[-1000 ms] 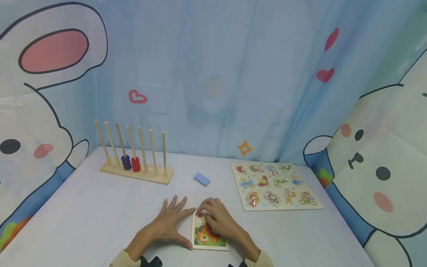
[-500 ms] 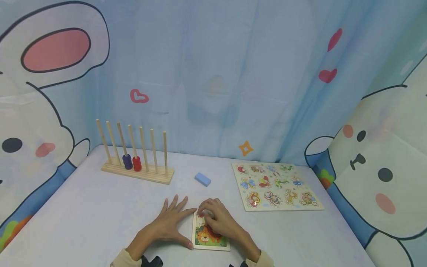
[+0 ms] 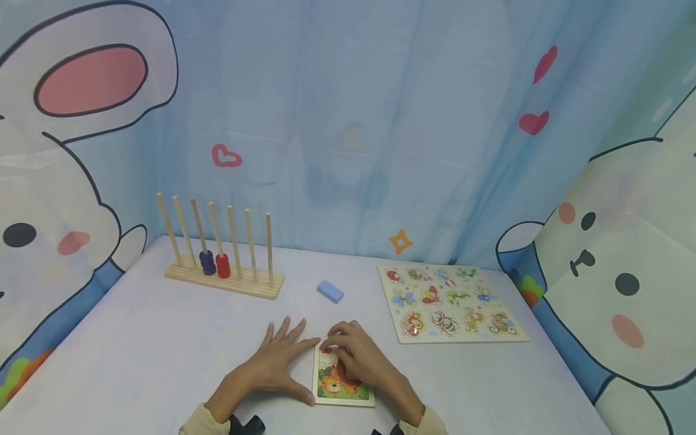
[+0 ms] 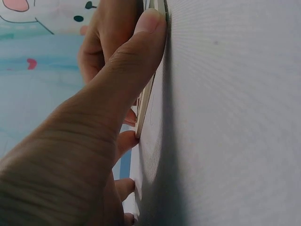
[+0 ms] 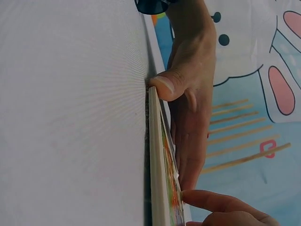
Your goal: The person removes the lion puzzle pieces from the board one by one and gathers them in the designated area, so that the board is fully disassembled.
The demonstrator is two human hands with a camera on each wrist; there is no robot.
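Note:
A small framed picture puzzle (image 3: 342,389) showing a lion lies on the table in front of me. My left hand (image 3: 274,368) is spread beside it; in the head view its thumb touches the lower left corner and its index finger the upper left corner. My right hand (image 3: 356,353) bends over the upper part, fingertips on the picture near a red patch (image 3: 327,350) at the top left. In the right wrist view a right fingertip (image 5: 188,195) touches the picture surface of the puzzle (image 5: 160,155). Whether it pinches a piece I cannot tell.
A blue block (image 3: 330,291) lies beyond the hands. At the back left stands a wooden peg rack (image 3: 223,283) with purple and red beads on two pegs. A larger insect puzzle board (image 3: 451,305) lies at the right. A printed curtain (image 3: 348,121) hangs behind the table.
The right hand shifts very slightly over the puzzle, its fingers still at the upper left. The left hand and the puzzle stay in place.

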